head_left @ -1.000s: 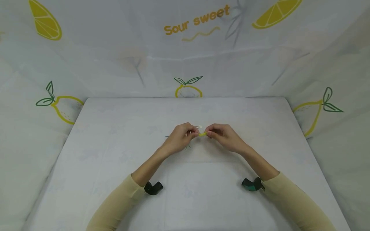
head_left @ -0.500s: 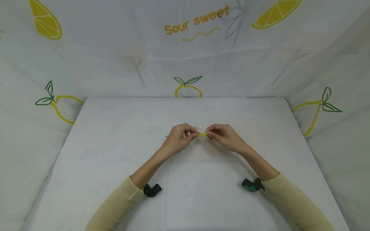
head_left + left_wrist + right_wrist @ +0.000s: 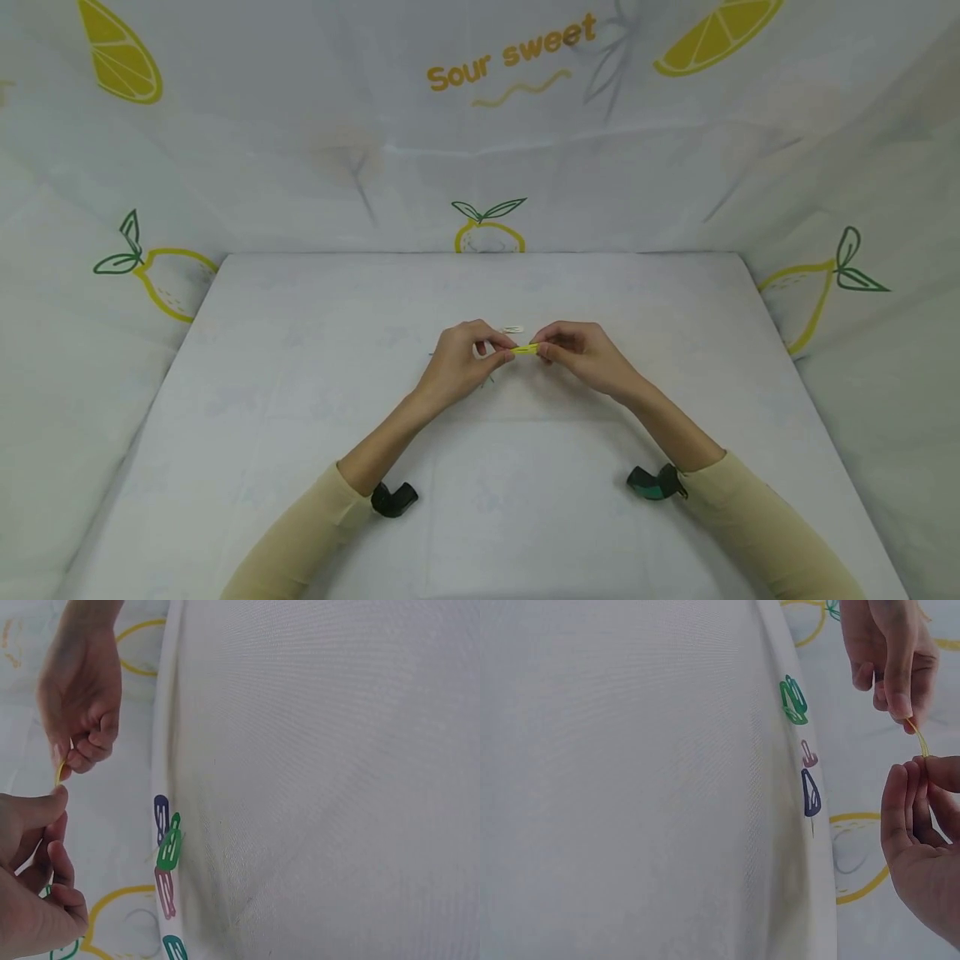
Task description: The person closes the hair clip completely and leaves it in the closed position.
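Though slim, yellow clip [image 3: 524, 349] between grips [image 3: 457, 360] [image 3: 588, 357]

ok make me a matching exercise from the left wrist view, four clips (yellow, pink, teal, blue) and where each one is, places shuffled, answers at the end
Clips
1. yellow clip
2. pink clip
3. teal clip
4. blue clip

Places
A. top end of the row
B. bottom end of the row, cut off by the picture's edge
C. pinched between the left hand and the right hand
D. just below the green clip

Pairs: 1-C, 2-D, 3-B, 4-A
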Motion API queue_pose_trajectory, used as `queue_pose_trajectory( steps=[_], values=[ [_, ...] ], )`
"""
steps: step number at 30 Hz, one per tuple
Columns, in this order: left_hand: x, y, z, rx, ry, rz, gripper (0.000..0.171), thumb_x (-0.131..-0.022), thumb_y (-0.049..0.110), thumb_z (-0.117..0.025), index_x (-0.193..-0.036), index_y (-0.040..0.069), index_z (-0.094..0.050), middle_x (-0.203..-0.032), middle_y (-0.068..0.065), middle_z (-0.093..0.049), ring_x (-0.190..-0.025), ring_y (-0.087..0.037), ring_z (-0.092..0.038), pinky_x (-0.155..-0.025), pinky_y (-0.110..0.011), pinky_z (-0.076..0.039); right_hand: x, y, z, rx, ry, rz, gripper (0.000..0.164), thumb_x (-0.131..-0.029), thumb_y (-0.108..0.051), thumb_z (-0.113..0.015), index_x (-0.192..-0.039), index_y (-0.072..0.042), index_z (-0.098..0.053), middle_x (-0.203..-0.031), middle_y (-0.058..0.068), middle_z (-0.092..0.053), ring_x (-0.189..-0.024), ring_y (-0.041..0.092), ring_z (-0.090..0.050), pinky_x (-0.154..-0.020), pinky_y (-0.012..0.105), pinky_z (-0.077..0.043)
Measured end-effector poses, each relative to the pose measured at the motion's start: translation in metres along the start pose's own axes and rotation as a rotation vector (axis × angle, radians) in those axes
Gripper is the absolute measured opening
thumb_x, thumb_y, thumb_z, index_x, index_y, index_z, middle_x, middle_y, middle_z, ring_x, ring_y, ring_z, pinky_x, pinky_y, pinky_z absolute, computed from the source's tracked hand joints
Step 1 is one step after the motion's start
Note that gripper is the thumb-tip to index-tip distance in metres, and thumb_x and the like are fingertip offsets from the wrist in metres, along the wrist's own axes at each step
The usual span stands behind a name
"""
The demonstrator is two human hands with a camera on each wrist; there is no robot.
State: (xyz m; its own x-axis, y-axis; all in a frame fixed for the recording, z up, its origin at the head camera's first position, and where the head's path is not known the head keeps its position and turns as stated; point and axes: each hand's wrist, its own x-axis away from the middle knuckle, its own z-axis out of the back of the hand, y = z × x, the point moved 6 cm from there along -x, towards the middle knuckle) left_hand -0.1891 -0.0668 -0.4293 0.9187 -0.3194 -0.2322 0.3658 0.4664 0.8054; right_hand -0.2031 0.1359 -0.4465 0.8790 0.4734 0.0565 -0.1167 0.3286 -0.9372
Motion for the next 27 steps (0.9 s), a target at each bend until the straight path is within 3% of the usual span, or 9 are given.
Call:
queue_pose_trajectory(
  steps=[9, 27],
  values=[
    [0.0037, -0.0013, 0.0003, 0.031, 0.013, 0.024, 0.010, -0.092, 0.014, -0.088, -0.101, 0.012, -0.087, -0.092, -0.001, -0.081, -0.083, -0.015, -0.062, -0.076, -0.023, -0.048, 0.0013, 0.0021, 0.0005, -0.045, 0.014, -0.041, 0.018, -0.107, -0.010, -0.067, -0.122, -0.001, -0.072, -0.105, 0.022, -0.071, -0.095, 0.034, -0.072, -0.091, 0.032, -0.061],
    [0.0051, -0.0046, -0.0005, 0.047, 0.040, 0.023, 0.009, -0.092, 0.016, -0.088, -0.098, 0.011, -0.087, -0.091, -0.001, -0.082, -0.078, -0.013, -0.060, -0.068, -0.021, -0.046, 0.0056, 0.0034, 0.0025, -0.076, 0.003, -0.048, 0.024, -0.105, -0.008, -0.069, -0.126, 0.002, -0.073, -0.116, 0.034, -0.071, -0.098, 0.029, -0.074, -0.092, 0.030, -0.063]
  ],
)
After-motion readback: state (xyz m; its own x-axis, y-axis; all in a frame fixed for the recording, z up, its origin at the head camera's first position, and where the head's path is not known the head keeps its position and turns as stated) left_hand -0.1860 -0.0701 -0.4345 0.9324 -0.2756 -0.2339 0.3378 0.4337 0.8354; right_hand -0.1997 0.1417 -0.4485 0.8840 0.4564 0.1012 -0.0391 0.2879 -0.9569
